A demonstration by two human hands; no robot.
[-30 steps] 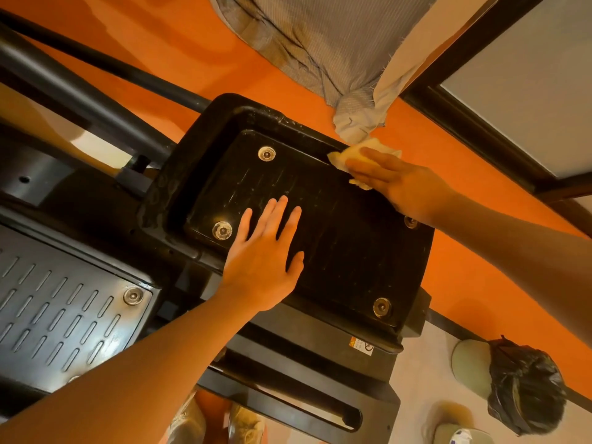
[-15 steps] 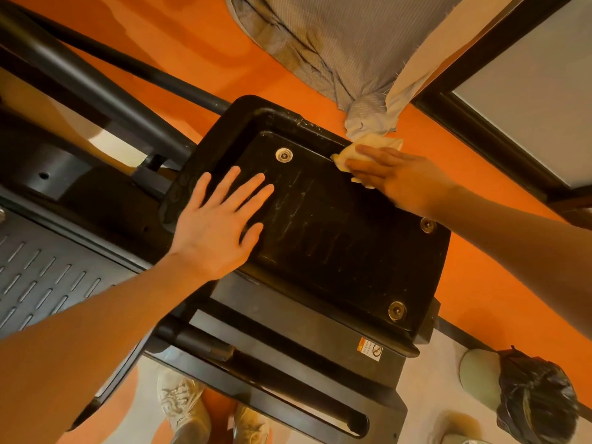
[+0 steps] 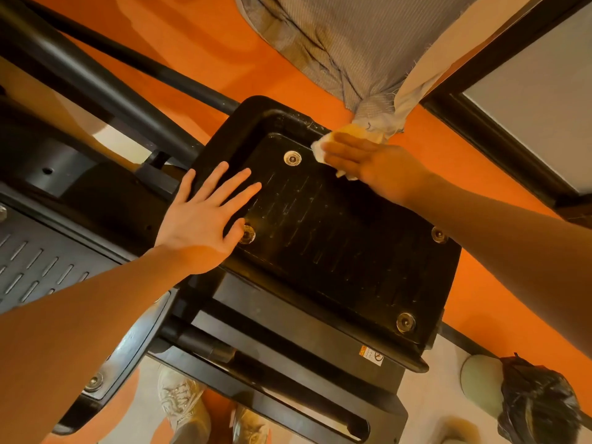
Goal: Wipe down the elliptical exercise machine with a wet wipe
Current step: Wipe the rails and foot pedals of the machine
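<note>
The elliptical's black foot pedal (image 3: 336, 238) fills the middle of the view, ribbed and held by round metal bolts. My left hand (image 3: 205, 219) lies flat with spread fingers on the pedal's near-left corner, thumb beside a bolt. My right hand (image 3: 368, 165) presses a crumpled white wet wipe (image 3: 323, 149) with straight fingers onto the pedal's far edge, near the raised rim. Most of the wipe is hidden under the fingers.
The second grey slotted pedal (image 3: 38, 267) lies at the left. Black machine arms (image 3: 105, 91) cross the upper left. A knotted grey curtain (image 3: 368, 59) hangs just beyond the wipe. A bin with a black bag (image 3: 538, 402) stands at the lower right. My shoes (image 3: 182, 402) show below.
My left hand slid from the pedal's middle to its left corner. My right hand with the wipe has moved left along the far edge toward the upper bolt.
</note>
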